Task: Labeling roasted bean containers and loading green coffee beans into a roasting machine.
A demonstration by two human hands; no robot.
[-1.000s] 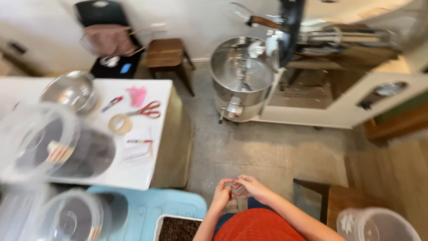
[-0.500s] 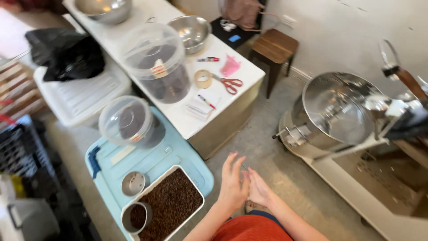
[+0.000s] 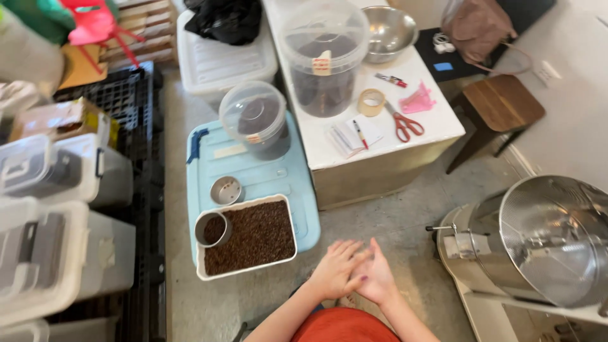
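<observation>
My left hand (image 3: 334, 270) and my right hand (image 3: 378, 277) are pressed together over the concrete floor, fingers stretched out and overlapping. Nothing shows between them. Just to their left, a white tray (image 3: 201, 269) full of dark brown beans rests on a light blue bin lid (image 3: 278, 177). A steel cup (image 3: 212, 228) with some beans stands in the tray's near-left corner. A second, smaller steel cup (image 3: 226, 190) sits on the lid behind it.
A lidded clear tub (image 3: 255, 118) stands on the blue lid. A white table (image 3: 386, 149) holds a big clear tub of beans (image 3: 324, 60), steel bowl (image 3: 389, 31), tape roll, scissors (image 3: 403, 124), notepad. A steel drum machine (image 3: 544, 240) is at right, wooden stool (image 3: 503, 104) behind, storage bins (image 3: 57, 253) left.
The view has swung left and downward, bringing the tray, blue lid and left bins into sight. My hands stay together, with the fingers now pointing toward the tray.
</observation>
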